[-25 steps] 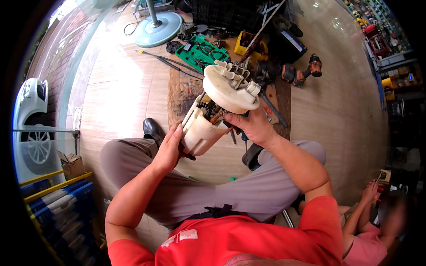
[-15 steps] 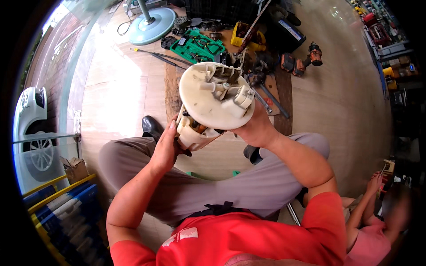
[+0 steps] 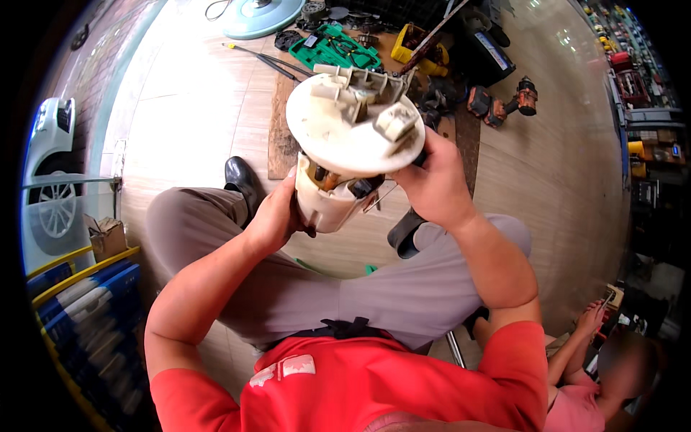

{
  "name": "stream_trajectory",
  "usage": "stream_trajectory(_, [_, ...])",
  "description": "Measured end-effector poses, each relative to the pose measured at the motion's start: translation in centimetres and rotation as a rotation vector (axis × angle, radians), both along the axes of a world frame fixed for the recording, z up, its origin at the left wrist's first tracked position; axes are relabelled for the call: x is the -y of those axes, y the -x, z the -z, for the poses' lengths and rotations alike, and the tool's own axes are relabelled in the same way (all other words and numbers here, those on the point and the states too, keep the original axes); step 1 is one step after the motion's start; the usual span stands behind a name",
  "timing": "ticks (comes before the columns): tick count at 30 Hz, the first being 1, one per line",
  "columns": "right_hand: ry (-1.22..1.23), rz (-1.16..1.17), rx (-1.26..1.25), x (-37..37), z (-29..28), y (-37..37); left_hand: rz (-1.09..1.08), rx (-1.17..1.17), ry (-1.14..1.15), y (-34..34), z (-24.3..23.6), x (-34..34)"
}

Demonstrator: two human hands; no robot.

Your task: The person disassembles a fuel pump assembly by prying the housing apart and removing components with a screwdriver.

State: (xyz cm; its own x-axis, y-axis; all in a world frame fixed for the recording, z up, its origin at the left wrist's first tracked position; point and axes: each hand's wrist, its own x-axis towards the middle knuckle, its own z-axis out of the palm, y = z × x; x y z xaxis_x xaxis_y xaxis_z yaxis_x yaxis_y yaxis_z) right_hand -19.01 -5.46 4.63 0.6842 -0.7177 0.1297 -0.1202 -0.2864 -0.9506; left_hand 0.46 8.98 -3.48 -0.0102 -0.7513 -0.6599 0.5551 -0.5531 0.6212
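A cream plastic pump assembly is raised between my knees: a round top plate (image 3: pixel 324 129) with molded fittings sits at an angle above a cylindrical body (image 3: pixel 324 209), where dark and brown parts show inside. My left hand (image 3: pixel 275 216) grips the body from the left, fingers partly hidden behind it. My right hand (image 3: pixel 435 180) is closed on the right underside of the top plate, its fingertips mostly hidden. A worn wooden board (image 3: pixel 284 158) lies on the floor beyond the assembly.
Around the board are a green tool case (image 3: pixel 331 47), yellow bin (image 3: pixel 410 43), cordless drill (image 3: pixel 522 97), pliers-like tools, a fan base (image 3: pixel 263 18) and black battery (image 3: pixel 489 54). Yellow-railed rack (image 3: pixel 86 288) stands left; crowded shelves line the right. Another person (image 3: pixel 590 381) sits lower right.
The top plate has tipped toward me and shifted left, then risen in view with the body and both my hands. More of its upper face shows now.
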Motion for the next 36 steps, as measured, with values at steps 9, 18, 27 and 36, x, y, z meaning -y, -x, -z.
stream_trajectory(9, [-0.141,0.073,-0.091,0.9,-1.3,-0.8,0.08,-0.107,0.03,0.2,0.2,0.0])
stream_trajectory(18, [-0.418,0.035,-0.064,0.9,-1.8,-0.6,0.026,-0.099,-0.071,0.2,-0.5,0.2])
stream_trajectory(27, [-0.466,0.059,0.001,0.7,-1.2,-0.7,0.001,-0.115,-0.046,0.5,-0.7,0.5])
stream_trajectory(36, [-0.418,-0.028,0.056,-0.3,-1.7,-0.5,-0.011,-0.079,0.048,0.7,0.1,0.5])
